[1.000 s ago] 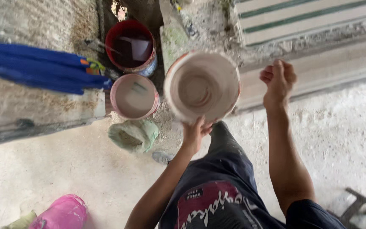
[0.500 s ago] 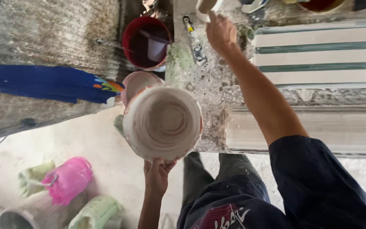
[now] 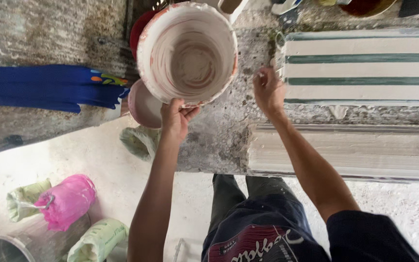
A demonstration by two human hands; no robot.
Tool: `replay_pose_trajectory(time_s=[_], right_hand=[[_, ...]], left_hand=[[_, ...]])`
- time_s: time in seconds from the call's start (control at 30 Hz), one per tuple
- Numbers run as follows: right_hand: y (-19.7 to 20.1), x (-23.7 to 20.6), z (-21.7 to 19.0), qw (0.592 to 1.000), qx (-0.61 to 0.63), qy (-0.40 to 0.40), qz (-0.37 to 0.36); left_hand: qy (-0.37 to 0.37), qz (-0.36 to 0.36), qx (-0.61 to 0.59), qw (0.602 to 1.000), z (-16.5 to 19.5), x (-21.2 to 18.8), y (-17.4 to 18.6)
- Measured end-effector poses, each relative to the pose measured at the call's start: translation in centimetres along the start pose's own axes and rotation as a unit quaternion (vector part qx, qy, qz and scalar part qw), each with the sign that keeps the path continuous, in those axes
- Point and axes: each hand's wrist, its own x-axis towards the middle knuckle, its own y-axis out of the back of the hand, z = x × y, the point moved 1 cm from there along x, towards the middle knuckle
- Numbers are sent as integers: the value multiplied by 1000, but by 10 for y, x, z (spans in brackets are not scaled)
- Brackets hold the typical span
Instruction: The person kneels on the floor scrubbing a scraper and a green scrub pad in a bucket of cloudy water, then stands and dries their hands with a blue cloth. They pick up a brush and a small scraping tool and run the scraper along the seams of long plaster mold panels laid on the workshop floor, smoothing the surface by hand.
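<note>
Two hands in view, both the person's own, working over a rough concrete surface (image 3: 219, 140) w/ white splatter.

Largest item: striped moulding slab (image 3: 364, 68), white w/ green bands, lying flat on the surface at upper right. Below it, a plain pale moulding length (image 3: 345, 153) runs along the near edge, just beside the slab.

Next: blue fabric (image 3: 44, 90), folded, draped across the corrugated sheet at left, well apart from the hands.

Bucket (image 3: 187, 51): white, plaster-smeared inside, reddish traces on rim. Tilted so its mouth faces the camera, held up over the gap between corrugated sheet and surface. Left hand (image 3: 176, 119) grips it at the lower rim; fingers closed on the rim, thumb to the inside edge. Contents: only a wet film visible, no standing fill.

Behind the bucket, partly hidden: red bucket (image 3: 139, 31). Below it, a smaller pinkish bowl (image 3: 144, 104), touching or nearly touching the left hand; cannot tell which.

Floor items, lower left: pink plastic bag (image 3: 66, 201), green sacks (image 3: 98, 240), grey pail (image 3: 3, 247).

Right hand (image 3: 267, 90): resting at the left end of the striped slab, fingers curled narrow and pinched on something small; too small to ID. Hand approx. touching slab edge.
</note>
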Motion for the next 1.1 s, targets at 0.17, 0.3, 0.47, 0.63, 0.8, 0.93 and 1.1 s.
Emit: replay_pose_trajectory(time_s=[0.17,0.3,0.47,0.63,0.8,0.93,1.1], right_hand=[[-25,27,-16,988,-59,-83,-117],[-61,63,-43,966,-165,-80,-180],[-80,73,-61,949,-293,-61,-104],[-53,-14,-40,952,-46,-266,-142],[10,-138,-27,990,47,-107,83],[37,-183,-23,983,110,-13,144],[37,-180,-19,981,115,-148,-56]], left_hand=[[12,12,-18,1000,2,-18,18],[-7,41,39,998,4,-51,50],[4,67,43,997,16,-59,59],[3,27,29,999,15,-31,29],[26,-48,3,999,0,9,-23],[46,-86,4,995,-4,15,-57],[122,11,250,961,-40,-45,-43]])
